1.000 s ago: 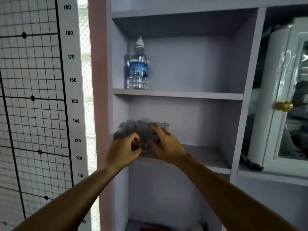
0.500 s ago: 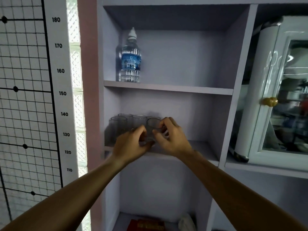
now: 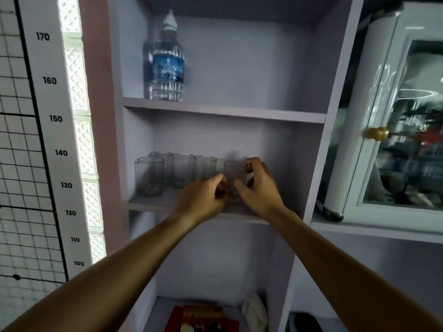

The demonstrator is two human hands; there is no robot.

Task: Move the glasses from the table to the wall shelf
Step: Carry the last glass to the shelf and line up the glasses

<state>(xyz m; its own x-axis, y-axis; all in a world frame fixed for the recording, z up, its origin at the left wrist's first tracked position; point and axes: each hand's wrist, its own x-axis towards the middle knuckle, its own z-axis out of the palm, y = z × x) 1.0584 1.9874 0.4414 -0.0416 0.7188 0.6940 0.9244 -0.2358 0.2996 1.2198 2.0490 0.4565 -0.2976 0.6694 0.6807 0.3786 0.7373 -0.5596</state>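
Right hand (image 3: 257,185) has slid a tumbler (image 3: 233,174) rightward along the shelf (image 3: 148,203), grasping it. Left hand (image 3: 203,198), blurred, seems curled against its base. Row's nearly set.

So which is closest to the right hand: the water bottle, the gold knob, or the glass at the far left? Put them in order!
From the right hand:
1. Far-left glass, same shelf, to the left.
2. Gold knob, on the cabinet door to the right. These two are fairly close to call.
3. Water bottle, one shelf up, left.
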